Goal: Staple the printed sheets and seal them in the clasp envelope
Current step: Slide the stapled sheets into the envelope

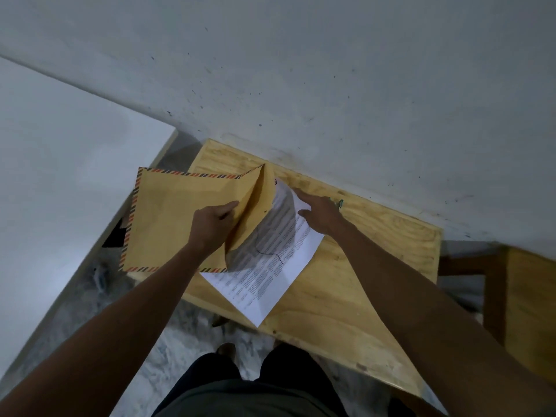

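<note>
One envelope (180, 218) is gripped at its open mouth by the left hand (210, 225), overhanging the wooden table (376, 251). One set of printed sheets (270, 275), partly inserted, is pressed flat on that table by the open right hand (320, 215).

Printed sheets (270, 266): rows of small black type run across the page, too fine and blurred to read; no word or number can be made out. A dark hand-drawn squiggle, possibly a signature, crosses the middle of the page. A small red mark sits at the sheets' 12 o'clock corner, illegible. Envelope (174, 218): red and dark striped border only, no readable lettering.
</note>
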